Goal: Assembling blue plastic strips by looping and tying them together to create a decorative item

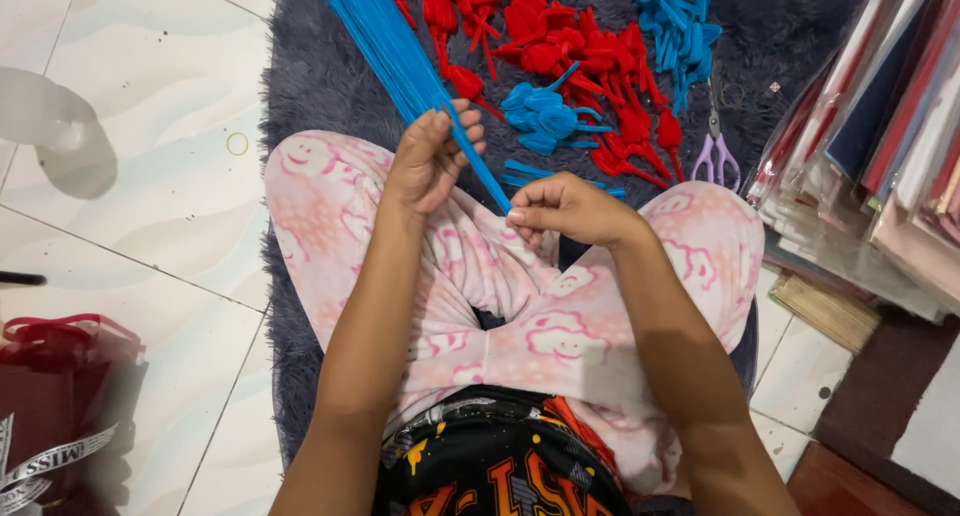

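Observation:
My left hand is closed around a thick bundle of thin blue sticks that fans up and away to the top left. My right hand pinches the lower tip of one blue stick pulled out of the bundle, just above my lap. I sit cross-legged in pink patterned trousers on a dark grey shaggy rug.
On the rug ahead lie a heap of red shaped pieces, small blue pieces and more blue ones at the top. Purple-handled scissors rest to the right. Stacked wrapped sheets stand at right; a red bag at left.

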